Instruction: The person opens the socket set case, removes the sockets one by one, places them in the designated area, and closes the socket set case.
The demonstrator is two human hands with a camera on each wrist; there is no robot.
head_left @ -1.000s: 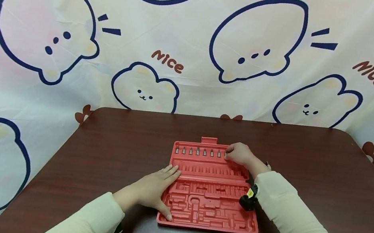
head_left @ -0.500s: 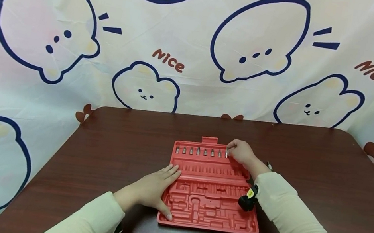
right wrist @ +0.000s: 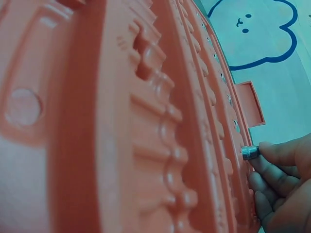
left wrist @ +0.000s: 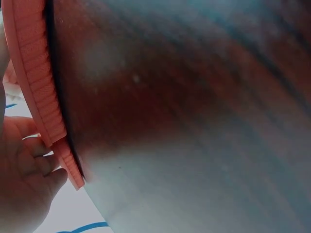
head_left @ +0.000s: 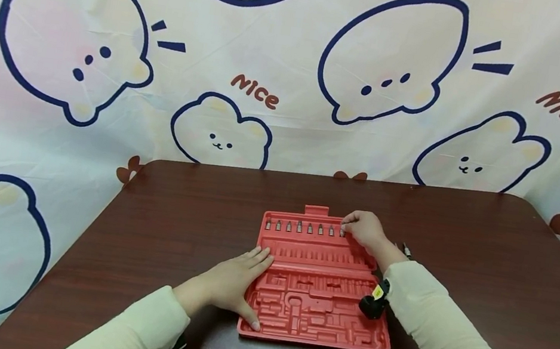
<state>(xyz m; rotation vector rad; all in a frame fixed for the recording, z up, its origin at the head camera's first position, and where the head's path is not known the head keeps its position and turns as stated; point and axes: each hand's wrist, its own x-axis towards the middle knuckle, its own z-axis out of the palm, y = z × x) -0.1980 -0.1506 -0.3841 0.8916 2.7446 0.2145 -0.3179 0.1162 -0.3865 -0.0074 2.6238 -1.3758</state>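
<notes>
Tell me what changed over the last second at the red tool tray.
The right hand lifted the small metal bit slightly half a second ago, then lowered it back to the top row of the red tray, pinching it throughout. The left hand stayed flat on the tray's left edge.

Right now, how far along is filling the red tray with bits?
Seven bits already stand in the tray's top row. The right hand pinches an eighth bit at the row's right end; the left hand rests flat on the tray's edge. The lower pockets all look empty.
</notes>
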